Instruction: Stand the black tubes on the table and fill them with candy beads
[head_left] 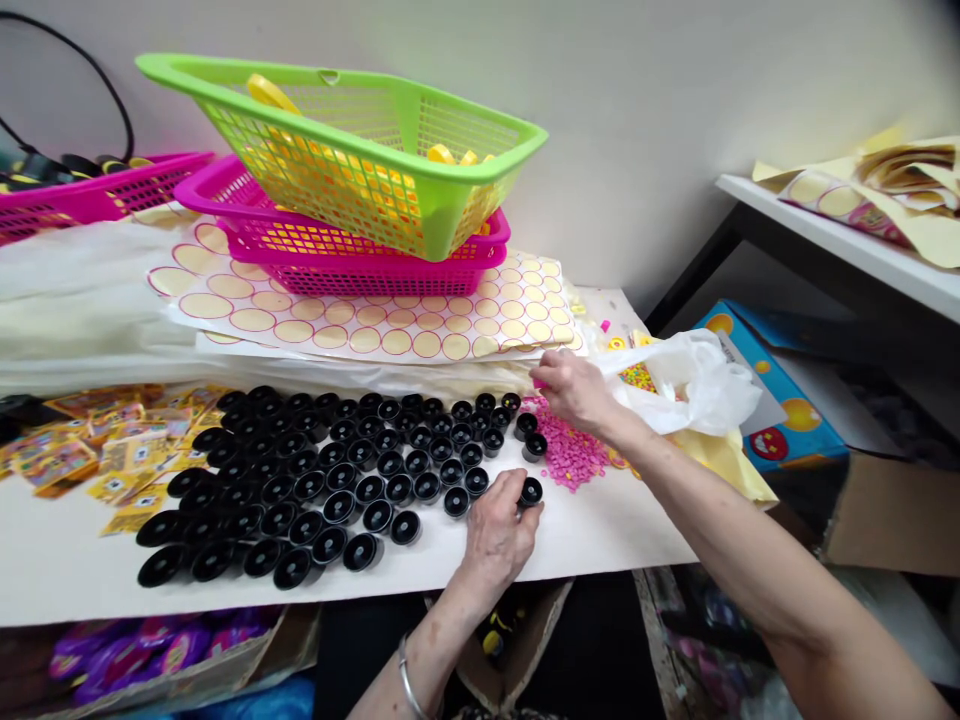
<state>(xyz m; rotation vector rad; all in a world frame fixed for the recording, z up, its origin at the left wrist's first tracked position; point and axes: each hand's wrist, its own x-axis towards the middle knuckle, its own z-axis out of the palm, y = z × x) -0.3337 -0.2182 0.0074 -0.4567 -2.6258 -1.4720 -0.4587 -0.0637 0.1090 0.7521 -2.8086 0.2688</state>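
Note:
Many small black cups (pixel 342 476) stand in rows on the white table. My left hand (pixel 501 525), with a bangle on its wrist, is at the front edge of the rows, its thumb and fingers round one black cup (pixel 531 490). Right of the cups lies a spread of small pink pieces (pixel 570 448). My right hand (pixel 574 388) is above the back of that pile, fingers pinched on a small pink object (pixel 538 382) that they mostly cover.
Behind are a green basket (pixel 480 172) of yellow parts on a pink basket (pixel 360 262), and sheets of round stickers (pixel 375 325). Printed cards (pixel 127 450) lie left, a white plastic bag (pixel 701 385) right. A blue box (pixel 772 400) stands beyond the right table edge.

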